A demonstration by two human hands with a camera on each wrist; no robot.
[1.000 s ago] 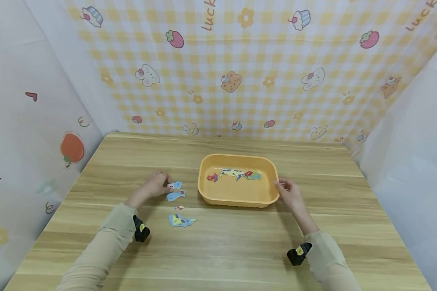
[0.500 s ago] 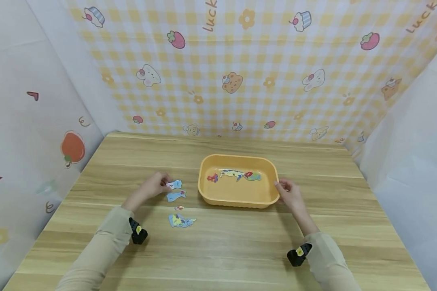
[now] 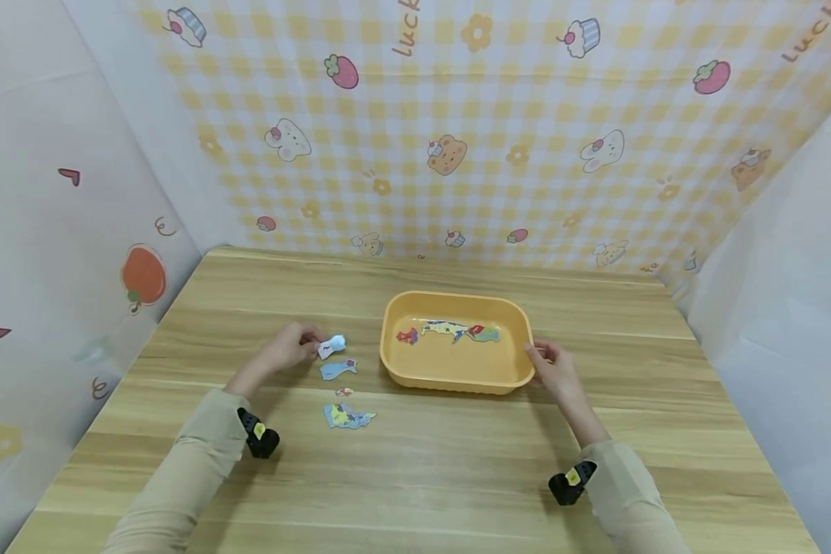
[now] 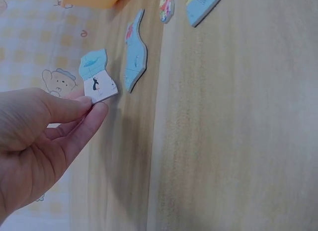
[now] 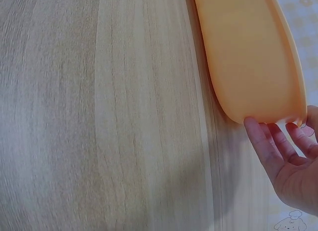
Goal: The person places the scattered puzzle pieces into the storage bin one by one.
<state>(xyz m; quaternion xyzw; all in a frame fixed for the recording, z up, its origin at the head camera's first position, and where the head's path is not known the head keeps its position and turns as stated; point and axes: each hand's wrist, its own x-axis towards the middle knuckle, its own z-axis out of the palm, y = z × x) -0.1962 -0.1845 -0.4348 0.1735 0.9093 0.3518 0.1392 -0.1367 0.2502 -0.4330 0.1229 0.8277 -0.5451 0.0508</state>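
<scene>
My left hand [image 3: 288,348] pinches a puzzle piece [image 4: 97,74] between thumb and fingers. The piece is light blue and white with a small penguin on it, and is held tilted above the table. Just in front of it on the table lies a light blue puzzle piece [image 3: 338,370] with a red spot. My right hand [image 3: 556,369] holds the right end of a yellow-orange plastic tray [image 5: 253,62], fingertips at its rim. Inside the tray are a red puzzle piece [image 3: 407,336], a pale yellow puzzle piece [image 3: 443,328] and a green and red puzzle piece [image 3: 485,333].
Nearer the person on the wooden table [image 3: 415,477] lie a small red and white piece [image 3: 344,392] and a larger blue and yellow piece [image 3: 348,416]. Patterned cloth [image 3: 415,115] hangs along the table's back edge, with white cloth [image 3: 782,308] at the sides.
My left hand has lifted and tilted the penguin puzzle piece slightly. My right hand stays at the tray, and the head view has shifted a little.
</scene>
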